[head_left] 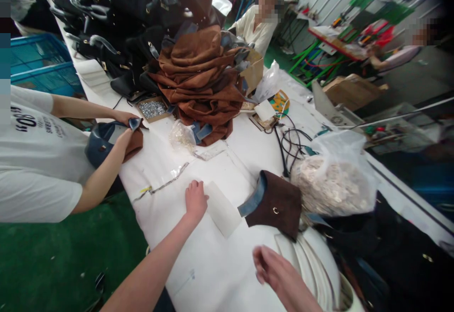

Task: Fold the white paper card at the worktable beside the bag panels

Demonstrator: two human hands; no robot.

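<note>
The left hand (196,199) lies flat on a white sheet (223,210) beside the brown pouch (275,204); its grip holds nothing. The right hand (275,267) hovers near the pouch, grip loosely open.

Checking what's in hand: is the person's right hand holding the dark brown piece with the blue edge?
No: the right hand hovers empty above the white table, apart from the dark brown piece.
</note>
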